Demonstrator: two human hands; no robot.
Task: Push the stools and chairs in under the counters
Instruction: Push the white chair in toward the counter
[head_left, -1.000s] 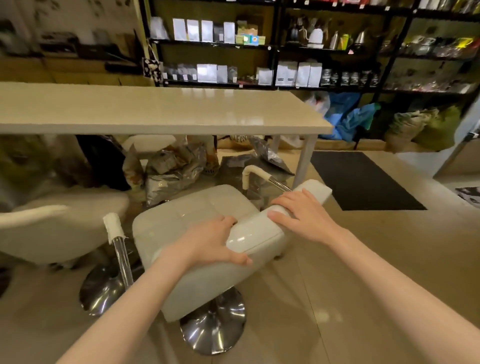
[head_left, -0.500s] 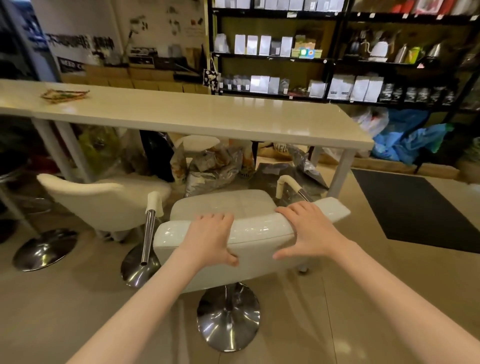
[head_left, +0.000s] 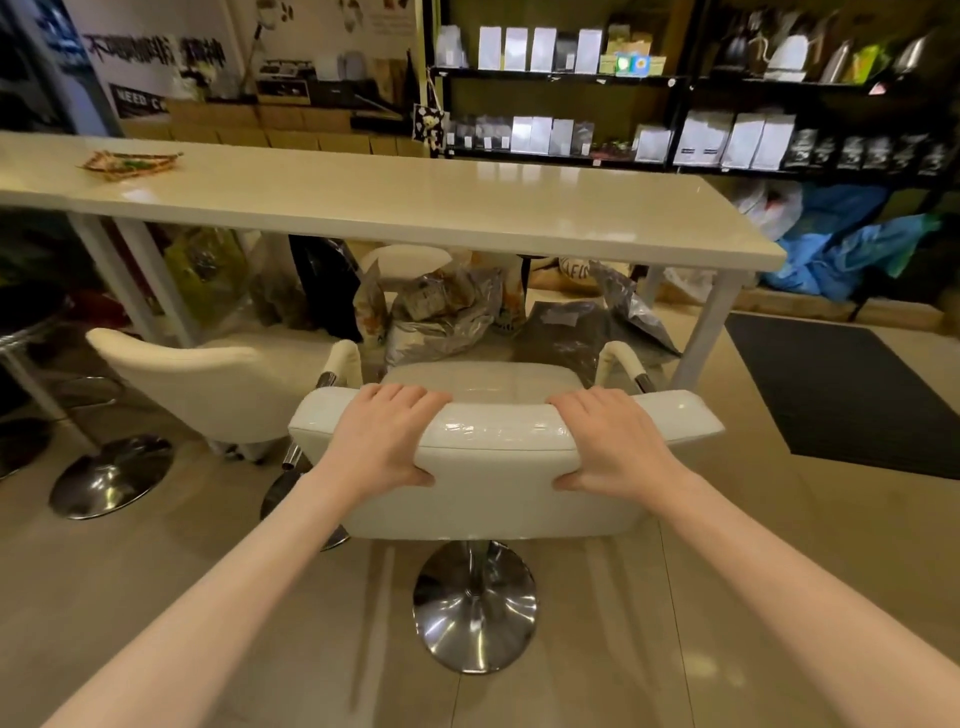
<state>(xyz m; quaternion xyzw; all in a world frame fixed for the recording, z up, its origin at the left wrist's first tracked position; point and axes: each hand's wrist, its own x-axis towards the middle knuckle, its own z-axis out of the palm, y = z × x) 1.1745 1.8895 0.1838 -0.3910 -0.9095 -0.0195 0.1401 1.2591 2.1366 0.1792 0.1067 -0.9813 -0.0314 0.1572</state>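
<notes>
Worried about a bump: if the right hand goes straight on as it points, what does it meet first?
Likely the right armrest just past the right hand; beyond it, silver bags under the counter.

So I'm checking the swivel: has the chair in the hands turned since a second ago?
Yes. The chair has swung round; its backrest now runs parallel to the counter.

The near chair (head_left: 498, 467) wears glossy white leather-like upholstery, smooth and reflective along its backrest, above a polished chrome pedestal base (head_left: 474, 608). The neighbouring chair (head_left: 208, 384) looks matt cream. The counter (head_left: 395, 202) top is smooth and shiny. Crinkled foil bags (head_left: 441, 317) lie beneath; the floor mat (head_left: 841, 395) looks dark, matt.
</notes>
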